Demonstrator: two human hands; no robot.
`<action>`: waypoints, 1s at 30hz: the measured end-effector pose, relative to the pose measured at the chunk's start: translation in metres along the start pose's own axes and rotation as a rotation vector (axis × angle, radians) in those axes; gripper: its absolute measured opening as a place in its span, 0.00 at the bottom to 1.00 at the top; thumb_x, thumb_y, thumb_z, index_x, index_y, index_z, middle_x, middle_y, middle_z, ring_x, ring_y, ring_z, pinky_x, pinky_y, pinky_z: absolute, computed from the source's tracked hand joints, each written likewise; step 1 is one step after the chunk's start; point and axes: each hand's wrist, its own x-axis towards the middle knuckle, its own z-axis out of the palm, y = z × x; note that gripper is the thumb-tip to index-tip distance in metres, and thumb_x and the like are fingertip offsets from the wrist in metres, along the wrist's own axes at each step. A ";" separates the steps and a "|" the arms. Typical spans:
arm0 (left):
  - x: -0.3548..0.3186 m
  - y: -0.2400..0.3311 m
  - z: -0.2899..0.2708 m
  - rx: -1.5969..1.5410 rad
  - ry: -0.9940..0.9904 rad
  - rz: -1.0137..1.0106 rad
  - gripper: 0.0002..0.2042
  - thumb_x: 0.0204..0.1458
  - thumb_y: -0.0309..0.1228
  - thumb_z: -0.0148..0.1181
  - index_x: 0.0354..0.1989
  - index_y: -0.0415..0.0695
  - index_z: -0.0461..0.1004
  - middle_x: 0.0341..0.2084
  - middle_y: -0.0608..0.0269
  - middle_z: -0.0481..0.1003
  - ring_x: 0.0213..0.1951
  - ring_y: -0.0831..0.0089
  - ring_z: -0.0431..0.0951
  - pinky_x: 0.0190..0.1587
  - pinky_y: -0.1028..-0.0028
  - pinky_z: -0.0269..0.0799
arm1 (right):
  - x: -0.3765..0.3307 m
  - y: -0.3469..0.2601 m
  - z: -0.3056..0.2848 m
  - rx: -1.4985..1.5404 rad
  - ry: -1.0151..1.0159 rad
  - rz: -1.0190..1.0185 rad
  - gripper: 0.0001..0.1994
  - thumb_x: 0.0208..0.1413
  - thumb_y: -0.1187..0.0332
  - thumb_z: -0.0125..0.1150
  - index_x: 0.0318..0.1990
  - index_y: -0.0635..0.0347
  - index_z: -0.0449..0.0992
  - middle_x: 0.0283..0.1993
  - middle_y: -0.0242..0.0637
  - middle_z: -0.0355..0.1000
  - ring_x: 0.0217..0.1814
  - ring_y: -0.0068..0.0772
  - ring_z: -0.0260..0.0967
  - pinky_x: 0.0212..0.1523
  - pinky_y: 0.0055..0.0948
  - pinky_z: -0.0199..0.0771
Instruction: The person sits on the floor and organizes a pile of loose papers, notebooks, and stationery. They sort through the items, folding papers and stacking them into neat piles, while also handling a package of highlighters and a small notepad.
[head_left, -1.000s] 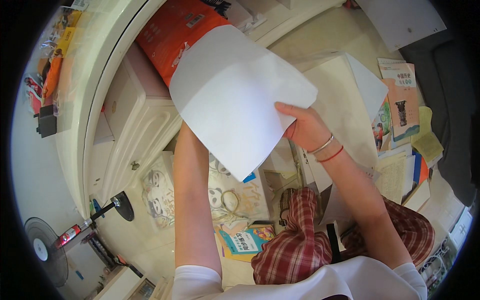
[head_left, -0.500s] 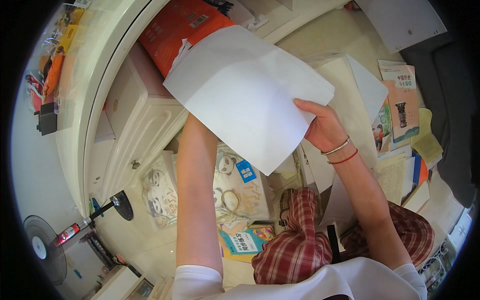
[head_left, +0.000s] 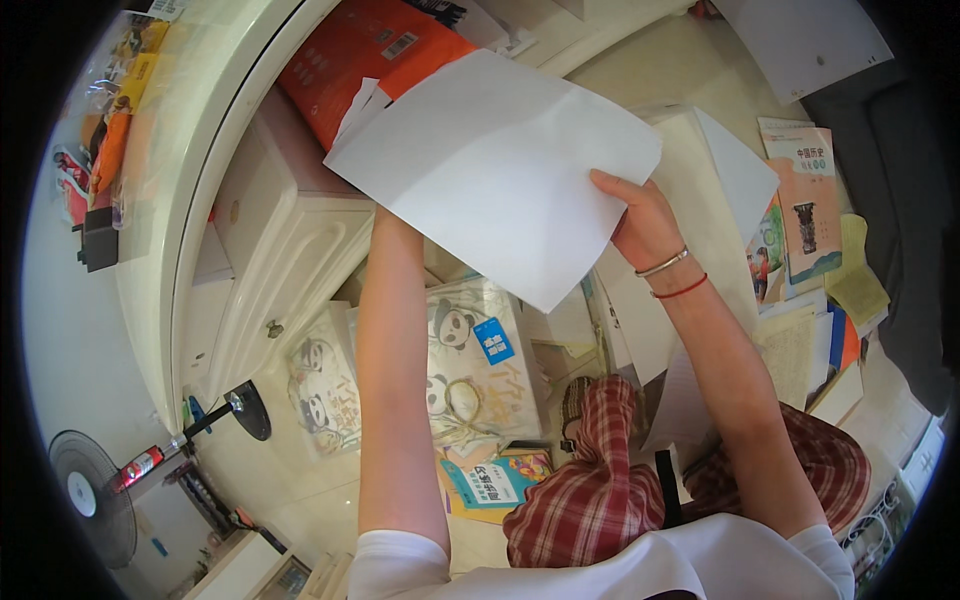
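Observation:
A stack of white paper sheets (head_left: 500,165) is spread in front of me, tilted, with blank upper faces. My right hand (head_left: 640,215) pinches its right edge, thumb on top and fingers underneath. A silver bangle and a red cord circle that wrist. My left forearm (head_left: 395,390) reaches up beneath the sheets, and the paper hides the left hand and its fingers. At the stack's upper left lies an orange-red packet (head_left: 350,60) with a barcode label. Loose white paper edges (head_left: 365,105) stick out between packet and stack.
White drawer furniture (head_left: 290,210) stands on the left. Below the sheets is a panda-patterned box (head_left: 490,400) with a blue label. Workbooks (head_left: 490,485) lie on the floor near my knee. At right are an orange-covered book (head_left: 805,205), papers and a dark cushion (head_left: 870,200). A fan (head_left: 90,495) stands lower left.
The near corner of the paper stack has lifted and shifted away from me. My right hand rose slightly with it. The left forearm moved a little to the right.

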 end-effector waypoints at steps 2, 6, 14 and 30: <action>-0.007 0.010 -0.003 0.026 0.017 0.046 0.23 0.59 0.39 0.37 0.58 0.39 0.63 0.54 0.52 0.67 0.54 0.57 0.68 0.55 0.63 0.67 | -0.003 0.002 0.006 -0.012 0.052 -0.030 0.19 0.53 0.68 0.59 0.51 0.65 0.67 0.47 0.36 0.71 0.46 0.29 0.71 0.44 0.32 0.73; -0.018 0.010 0.032 0.350 0.449 0.267 0.22 0.59 0.38 0.38 0.57 0.39 0.63 0.53 0.52 0.69 0.53 0.58 0.70 0.53 0.64 0.69 | 0.004 0.000 -0.011 -0.085 0.063 -0.069 0.17 0.53 0.67 0.59 0.48 0.65 0.69 0.44 0.36 0.72 0.43 0.28 0.70 0.42 0.30 0.72; -0.028 0.015 0.029 0.331 0.538 0.430 0.21 0.59 0.37 0.38 0.57 0.38 0.63 0.52 0.53 0.69 0.51 0.59 0.71 0.54 0.63 0.69 | 0.006 -0.005 -0.005 -0.126 0.101 -0.091 0.16 0.52 0.67 0.59 0.46 0.66 0.70 0.42 0.36 0.73 0.41 0.28 0.71 0.41 0.28 0.72; -0.036 0.017 0.039 0.260 0.396 0.439 0.22 0.50 0.26 0.43 0.57 0.35 0.61 0.52 0.50 0.68 0.57 0.58 0.66 0.59 0.61 0.61 | 0.010 0.008 -0.011 -0.115 0.141 -0.098 0.16 0.53 0.69 0.58 0.48 0.67 0.69 0.44 0.37 0.73 0.43 0.29 0.71 0.42 0.29 0.72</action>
